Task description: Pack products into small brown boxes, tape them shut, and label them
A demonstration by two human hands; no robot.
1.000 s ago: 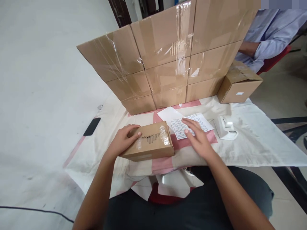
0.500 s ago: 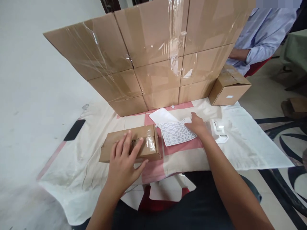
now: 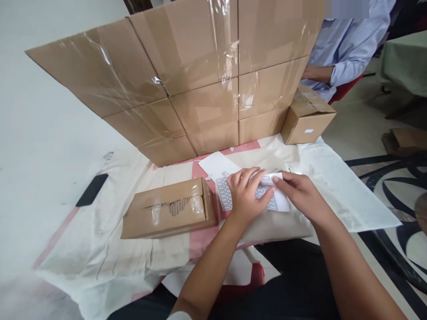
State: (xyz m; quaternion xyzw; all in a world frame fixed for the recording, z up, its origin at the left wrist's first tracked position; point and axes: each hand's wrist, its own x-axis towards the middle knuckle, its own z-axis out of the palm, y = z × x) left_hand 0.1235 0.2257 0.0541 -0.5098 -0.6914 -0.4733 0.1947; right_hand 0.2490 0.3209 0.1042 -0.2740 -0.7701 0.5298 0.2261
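A white sheet of blank outlined labels (image 3: 224, 198) lies tilted on the cloth, its right side lifted and bent. My right hand (image 3: 302, 191) pinches that right edge between thumb and fingers. Over the middle of the sheet is my left hand (image 3: 245, 193), touching it with fingers bent and the thumb apart from the index finger. It covers part of the labels. Left of the sheet, a taped cardboard box (image 3: 167, 209) lies on its side, with a torn patch on top. A plain white paper (image 3: 216, 164) is partly under the label sheet.
A wall of taped cardboard (image 3: 200, 80) stands along the back of the cloth-covered table (image 3: 110, 240). A smaller box (image 3: 308, 118) with a white label sits back right. A black phone-like slab (image 3: 92, 190) lies at the left edge. Beyond the cardboard, a person's sleeve (image 3: 353, 62) shows.
My left hand has left the cardboard box and moved right onto the label sheet. The right hand now holds the sheet's right edge up, and the view has shifted slightly.
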